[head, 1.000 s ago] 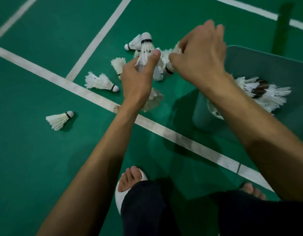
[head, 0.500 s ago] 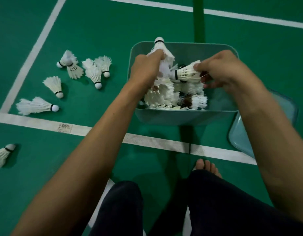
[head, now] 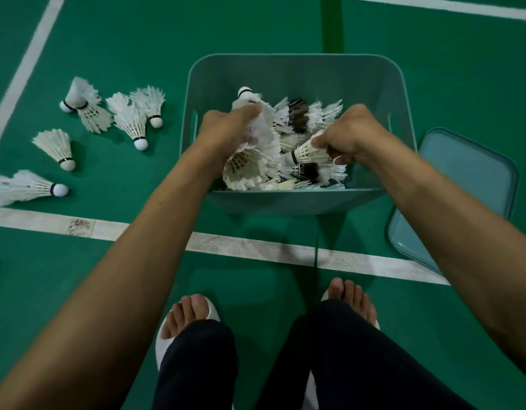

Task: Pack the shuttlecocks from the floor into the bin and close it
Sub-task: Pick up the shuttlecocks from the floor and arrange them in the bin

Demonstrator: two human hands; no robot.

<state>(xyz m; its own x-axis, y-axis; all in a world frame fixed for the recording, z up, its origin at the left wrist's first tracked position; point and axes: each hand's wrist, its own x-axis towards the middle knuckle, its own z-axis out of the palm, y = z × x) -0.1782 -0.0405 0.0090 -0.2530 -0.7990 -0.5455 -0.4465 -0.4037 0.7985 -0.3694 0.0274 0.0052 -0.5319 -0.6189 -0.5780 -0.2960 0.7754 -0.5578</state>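
Well, I see my left hand (head: 226, 128) curled round a nested stack of shuttlecocks (head: 263, 125) over the open teal bin (head: 285, 202), cork tip pointing away from me. My right hand (head: 350, 131) pinches a single shuttlecock (head: 309, 152) by its feather skirt, just above the white pile (head: 321, 113) inside. Several loose shuttlecocks (head: 134, 122), white-feathered with black-banded cork heads, lie on the green floor (head: 137, 39) left of the bin. The lid (head: 469, 179) lies flat to the right.

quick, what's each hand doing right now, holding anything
Left hand: closed, gripping a bunch of shuttlecocks over the bin.
Right hand: closed, holding a single shuttlecock over the bin.
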